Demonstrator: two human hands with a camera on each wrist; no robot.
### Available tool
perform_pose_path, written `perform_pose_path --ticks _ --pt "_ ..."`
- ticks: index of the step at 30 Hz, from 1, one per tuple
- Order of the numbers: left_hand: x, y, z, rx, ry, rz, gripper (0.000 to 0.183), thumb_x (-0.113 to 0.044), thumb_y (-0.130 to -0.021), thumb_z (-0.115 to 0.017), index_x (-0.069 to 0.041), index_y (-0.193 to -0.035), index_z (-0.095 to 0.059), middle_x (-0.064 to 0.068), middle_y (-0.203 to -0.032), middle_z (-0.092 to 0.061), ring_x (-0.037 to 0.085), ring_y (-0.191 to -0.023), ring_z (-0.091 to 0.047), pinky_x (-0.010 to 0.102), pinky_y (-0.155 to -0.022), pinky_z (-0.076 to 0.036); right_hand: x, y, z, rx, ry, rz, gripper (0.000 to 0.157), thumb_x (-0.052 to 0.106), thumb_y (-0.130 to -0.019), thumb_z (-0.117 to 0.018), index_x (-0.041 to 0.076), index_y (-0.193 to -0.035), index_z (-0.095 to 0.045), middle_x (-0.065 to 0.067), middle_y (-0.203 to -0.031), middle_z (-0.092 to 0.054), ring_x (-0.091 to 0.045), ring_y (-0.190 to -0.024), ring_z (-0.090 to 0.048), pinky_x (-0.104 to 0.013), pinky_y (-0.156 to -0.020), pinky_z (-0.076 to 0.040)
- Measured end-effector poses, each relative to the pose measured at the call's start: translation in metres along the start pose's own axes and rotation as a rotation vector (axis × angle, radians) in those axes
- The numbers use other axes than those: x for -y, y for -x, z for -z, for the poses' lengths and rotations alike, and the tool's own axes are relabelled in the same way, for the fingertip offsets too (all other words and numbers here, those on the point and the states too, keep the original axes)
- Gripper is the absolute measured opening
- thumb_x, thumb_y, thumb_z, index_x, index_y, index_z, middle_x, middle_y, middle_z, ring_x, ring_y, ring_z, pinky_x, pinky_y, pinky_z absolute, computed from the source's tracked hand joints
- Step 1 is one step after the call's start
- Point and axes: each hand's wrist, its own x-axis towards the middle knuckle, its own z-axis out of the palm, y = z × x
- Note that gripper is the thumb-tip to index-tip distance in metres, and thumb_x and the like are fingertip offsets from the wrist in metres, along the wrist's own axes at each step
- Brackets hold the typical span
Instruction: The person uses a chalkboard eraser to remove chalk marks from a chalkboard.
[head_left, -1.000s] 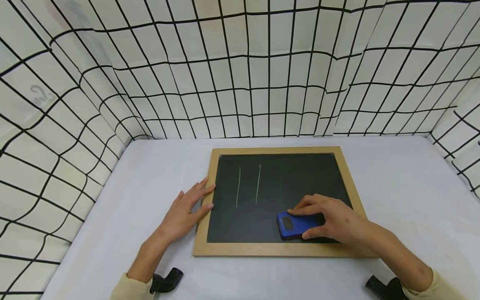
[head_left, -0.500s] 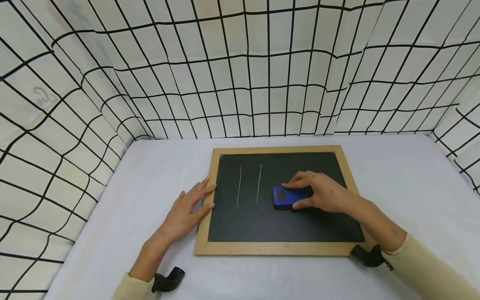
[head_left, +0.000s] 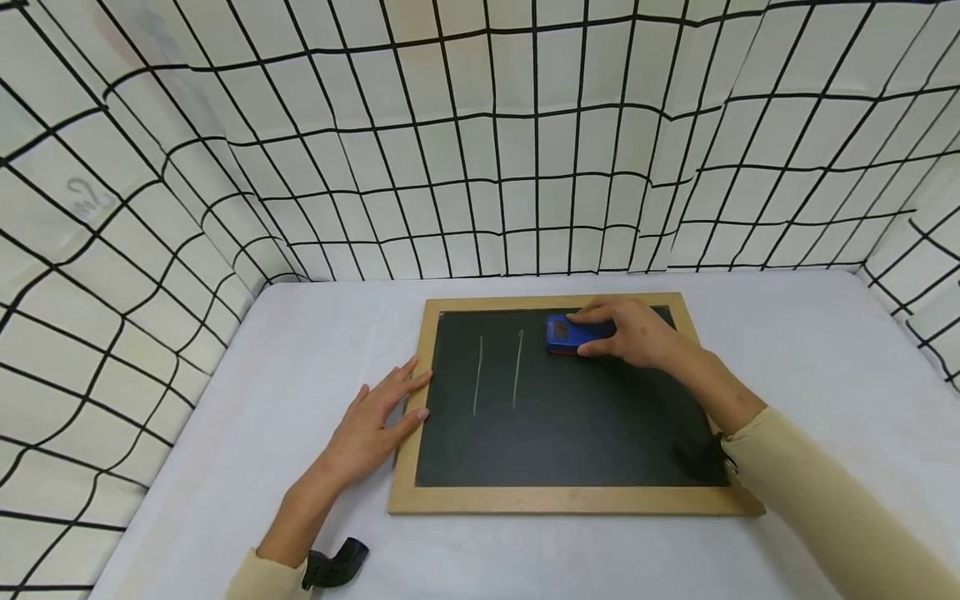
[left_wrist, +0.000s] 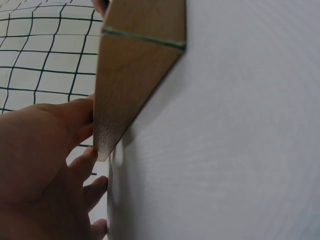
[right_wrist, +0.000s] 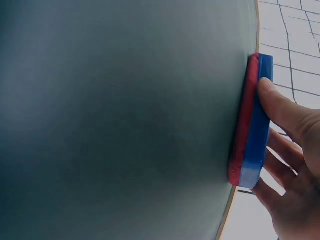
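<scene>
A wood-framed chalkboard (head_left: 570,442) lies on the white-covered table. Two thin upright chalk lines (head_left: 517,371) show on its left half. My right hand (head_left: 633,332) grips a blue chalkboard eraser (head_left: 561,333) near the top of the board, right of the lines. In the right wrist view the red felt underside (right_wrist: 244,120) of the eraser faces the dark surface, with my thumb on one side of the blue body and the fingers on the other. My left hand (head_left: 371,425) rests with spread fingers on the left edge of the wooden frame (left_wrist: 142,60).
White walls (head_left: 450,150) with a black grid surround the back and sides of the table (head_left: 300,358). A black wrist-worn device (head_left: 336,563) sits at the left cuff. The right sleeve (head_left: 817,492) stretches over the frame's right edge.
My right hand has slid the eraser up the board, from near the bottom to near the top edge. My left hand stays at the frame, and both chalk lines look the same.
</scene>
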Motion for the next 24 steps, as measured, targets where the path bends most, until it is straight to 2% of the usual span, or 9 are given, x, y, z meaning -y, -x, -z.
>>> perform_pose_path --ticks 7,14,24 --pt "-0.0004 0.0016 0.0011 -0.008 0.002 -0.005 0.059 -0.035 -0.103 -0.064 -0.021 -0.158 -0.047 0.01 -0.173 -0.03 0.041 -0.16 -0.026 0.074 -0.126 -0.009 -0.0035 -0.0092 0.0016 -0.016 0.02 -0.065 0.056 0.03 -0.095 -0.078 0.013 -0.146 -0.062 -0.014 -0.147 -0.061 -0.039 -0.136 -0.053 -0.057 -0.107 -0.049" --pt "-0.0011 0.0008 0.0011 -0.008 0.008 -0.017 0.058 -0.034 -0.103 -0.064 -0.02 -0.158 -0.048 0.01 -0.173 -0.03 0.041 -0.16 -0.026 0.074 -0.126 -0.009 -0.004 -0.0081 0.0019 -0.016 0.001 -0.082 0.057 0.032 -0.095 -0.078 0.013 -0.147 -0.061 -0.016 -0.149 -0.059 -0.039 -0.134 -0.055 -0.057 -0.108 -0.05" --pt "0.0009 0.0006 0.0005 -0.008 0.012 -0.011 0.059 -0.035 -0.103 -0.064 -0.021 -0.158 -0.048 0.009 -0.173 -0.03 0.04 -0.161 -0.026 0.073 -0.126 -0.008 -0.0043 -0.0081 0.0017 -0.006 -0.004 -0.062 0.058 0.033 -0.096 -0.076 0.012 -0.148 -0.06 -0.018 -0.149 -0.058 -0.04 -0.133 -0.056 -0.058 -0.107 -0.05"
